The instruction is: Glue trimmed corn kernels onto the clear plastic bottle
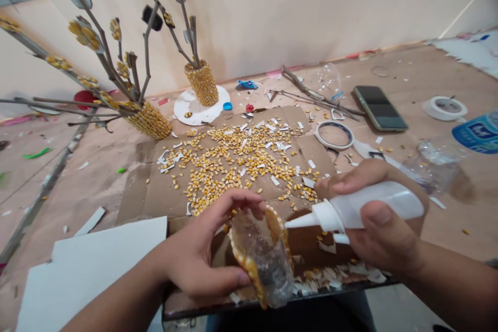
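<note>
My left hand [210,249] is wrapped round a clear plastic cup [268,264], tilted above the table's front edge. Rows of corn kernels cover part of the cup's wall; the side facing me is bare plastic. In my right hand [385,218] lies a white squeeze glue bottle [381,202] on its side, fingers closed round its body. Its pointed nozzle is at the cup's kernel-covered right edge; whether it touches, I cannot tell. Behind both hands, loose corn kernels [218,171] and small white paper strips are spread over a flat cardboard sheet [143,181].
Two corn-covered vases [150,120] with branches stand at the back left, one on a white disc [182,109]. A phone [379,108], tape rolls [334,135], loose twigs [311,93] and a blue-labelled bottle [478,132] lie to the right. White sheets [97,264] are at front left.
</note>
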`<action>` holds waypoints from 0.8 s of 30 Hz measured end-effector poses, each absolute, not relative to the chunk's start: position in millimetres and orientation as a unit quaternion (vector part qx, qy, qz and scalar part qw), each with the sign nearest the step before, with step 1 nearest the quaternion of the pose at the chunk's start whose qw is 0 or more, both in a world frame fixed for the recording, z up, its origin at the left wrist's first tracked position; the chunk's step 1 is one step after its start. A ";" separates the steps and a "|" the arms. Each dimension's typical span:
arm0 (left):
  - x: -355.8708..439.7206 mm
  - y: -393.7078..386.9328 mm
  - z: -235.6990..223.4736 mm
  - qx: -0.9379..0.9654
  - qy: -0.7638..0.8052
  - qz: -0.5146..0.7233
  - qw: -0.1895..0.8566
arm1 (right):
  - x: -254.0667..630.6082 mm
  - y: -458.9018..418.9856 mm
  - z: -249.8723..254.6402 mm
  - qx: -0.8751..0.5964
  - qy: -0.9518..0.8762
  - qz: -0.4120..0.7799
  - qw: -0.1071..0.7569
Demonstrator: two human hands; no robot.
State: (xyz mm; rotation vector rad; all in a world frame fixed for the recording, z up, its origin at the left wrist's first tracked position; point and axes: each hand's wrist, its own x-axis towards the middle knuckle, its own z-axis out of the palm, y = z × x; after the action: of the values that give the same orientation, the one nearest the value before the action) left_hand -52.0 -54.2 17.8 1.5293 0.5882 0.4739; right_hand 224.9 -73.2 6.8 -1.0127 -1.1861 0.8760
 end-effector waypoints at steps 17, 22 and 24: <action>-49.9 -34.4 5.3 0.756 0.375 0.128 0.521 | 223.8 -67.2 -1.2 -0.441 -0.509 0.390 0.629; -43.0 -45.6 9.1 0.739 0.435 0.160 0.488 | 224.4 -68.1 -1.1 -0.447 -0.526 0.390 0.609; -39.4 -51.4 9.4 0.723 0.455 0.182 0.486 | 224.5 -68.3 -0.8 -0.449 -0.528 0.389 0.607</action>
State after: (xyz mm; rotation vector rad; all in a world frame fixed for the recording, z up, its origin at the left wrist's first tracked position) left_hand -39.4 -51.4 9.4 1.7604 1.1078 0.4426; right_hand 224.5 -68.3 -0.8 -1.0368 -1.2194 0.8991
